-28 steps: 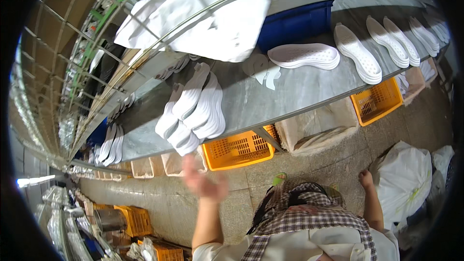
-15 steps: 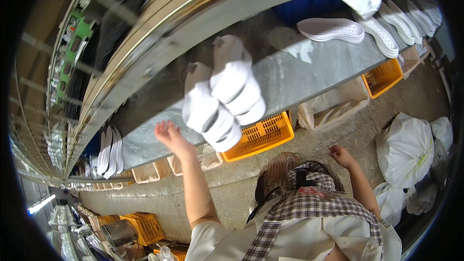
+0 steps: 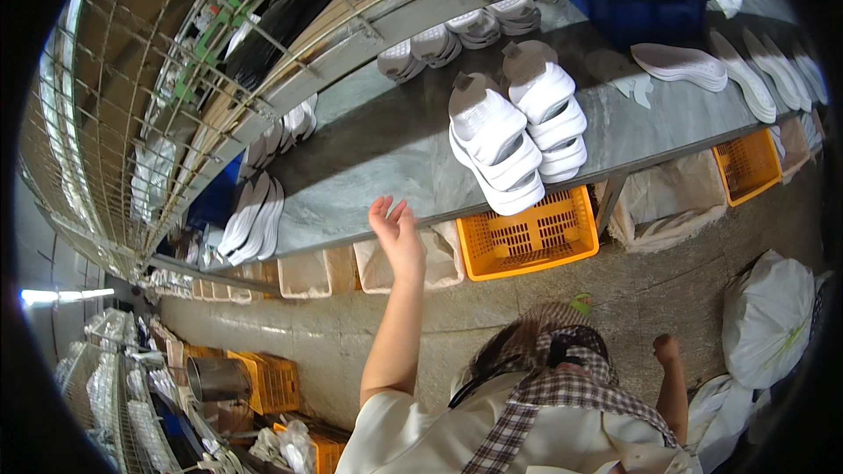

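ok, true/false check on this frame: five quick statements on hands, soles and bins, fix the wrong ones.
1. The left hand is gripping the white soles stacked mid-table. False: it is empty, to the left of that stack and apart from it.
2. An orange basket sits lower than the tabletop of the grey table. True.
3. The right hand rests on the white bag. False: it is apart from the bag, to its left.
4. The blue bin beyond the stacked soles is farther right than the left hand. True.
5. Both hands are holding one sole between them. False: the hands are well apart, with no sole between them.
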A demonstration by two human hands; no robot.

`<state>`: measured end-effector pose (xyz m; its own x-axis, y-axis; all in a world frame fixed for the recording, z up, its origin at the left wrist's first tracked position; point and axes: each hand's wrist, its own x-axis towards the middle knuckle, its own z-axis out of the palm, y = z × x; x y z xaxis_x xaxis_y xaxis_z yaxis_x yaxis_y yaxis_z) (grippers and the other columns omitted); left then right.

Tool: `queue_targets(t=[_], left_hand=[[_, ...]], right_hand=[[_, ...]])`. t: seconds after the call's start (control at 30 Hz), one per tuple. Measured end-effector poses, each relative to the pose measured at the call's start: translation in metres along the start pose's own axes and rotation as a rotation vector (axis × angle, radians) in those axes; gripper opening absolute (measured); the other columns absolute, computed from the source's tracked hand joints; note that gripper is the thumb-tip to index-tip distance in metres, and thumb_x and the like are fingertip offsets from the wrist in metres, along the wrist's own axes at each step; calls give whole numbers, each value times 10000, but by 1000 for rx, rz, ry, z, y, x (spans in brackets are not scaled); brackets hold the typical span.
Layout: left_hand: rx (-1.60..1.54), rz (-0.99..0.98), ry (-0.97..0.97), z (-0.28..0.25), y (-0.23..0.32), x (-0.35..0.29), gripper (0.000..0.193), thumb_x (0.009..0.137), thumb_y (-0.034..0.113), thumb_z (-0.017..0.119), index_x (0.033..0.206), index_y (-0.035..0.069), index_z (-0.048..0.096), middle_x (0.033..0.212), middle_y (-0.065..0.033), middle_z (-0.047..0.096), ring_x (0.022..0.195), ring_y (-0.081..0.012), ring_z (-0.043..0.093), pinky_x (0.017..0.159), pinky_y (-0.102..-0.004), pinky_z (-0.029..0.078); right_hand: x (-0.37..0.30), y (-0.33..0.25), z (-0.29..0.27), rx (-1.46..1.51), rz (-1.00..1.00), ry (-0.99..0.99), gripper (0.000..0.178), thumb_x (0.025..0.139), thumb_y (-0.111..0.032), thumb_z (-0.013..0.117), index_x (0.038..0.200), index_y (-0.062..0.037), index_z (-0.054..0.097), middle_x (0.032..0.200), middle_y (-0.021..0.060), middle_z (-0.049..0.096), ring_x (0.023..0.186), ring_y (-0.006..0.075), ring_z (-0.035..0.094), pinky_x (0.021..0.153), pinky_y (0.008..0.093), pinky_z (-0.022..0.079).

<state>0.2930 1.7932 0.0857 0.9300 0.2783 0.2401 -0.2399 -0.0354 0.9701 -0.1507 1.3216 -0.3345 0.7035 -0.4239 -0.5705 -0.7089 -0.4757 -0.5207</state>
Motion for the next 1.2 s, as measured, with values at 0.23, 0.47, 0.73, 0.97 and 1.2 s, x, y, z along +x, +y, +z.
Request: queue_targets(t=[0.23, 0.47, 0.73, 0.97, 1.2], left_hand=[[97, -61, -115, -56, 4, 6, 478, 887, 21, 508, 1312, 99, 305, 1306, -108, 375, 1061, -173, 506, 777, -296, 474], [55, -59, -227, -66, -15, 62, 417, 899, 47, 473, 1284, 104, 325, 1292, -108, 393, 1030, -180, 537, 741, -299, 471], [-43, 17, -581, 10, -50, 205, 420, 905, 75, 505, 1291, 80, 338, 1250, -106, 460, 981, -204, 570, 748, -311, 474], [-316, -124, -839, 145, -122, 331, 362, 875, 192, 584, 1176, 49, 444, 1146, -62, 543, 945, -216, 571, 803, -357, 480], [-420, -771, -643, 297, -144, 380, 692, 865, 321, 597, 1407, 49, 263, 1323, -167, 424, 1219, -304, 436, 982, -417, 403]], right_hand=[[-116, -85, 66, 43, 427, -252, 312, 816, -164, 610, 1072, 13, 633, 1019, 194, 654, 921, 289, 642, 782, 407, 510], [-153, -111, 84, 10, 441, -116, 253, 798, -168, 602, 955, 28, 635, 883, 189, 665, 796, 297, 648, 712, 387, 498], [-125, -207, 131, 99, 530, 128, 226, 829, -121, 564, 999, 16, 622, 977, 183, 648, 896, 314, 612, 756, 405, 490], [-117, -384, 182, 374, 283, 90, 322, 829, -201, 578, 1076, 2, 613, 1065, 187, 633, 989, 338, 600, 855, 393, 468], [-184, -382, 256, 486, 607, 106, 342, 806, -173, 578, 1099, 2, 596, 1053, 202, 631, 964, 344, 606, 835, 408, 478]])
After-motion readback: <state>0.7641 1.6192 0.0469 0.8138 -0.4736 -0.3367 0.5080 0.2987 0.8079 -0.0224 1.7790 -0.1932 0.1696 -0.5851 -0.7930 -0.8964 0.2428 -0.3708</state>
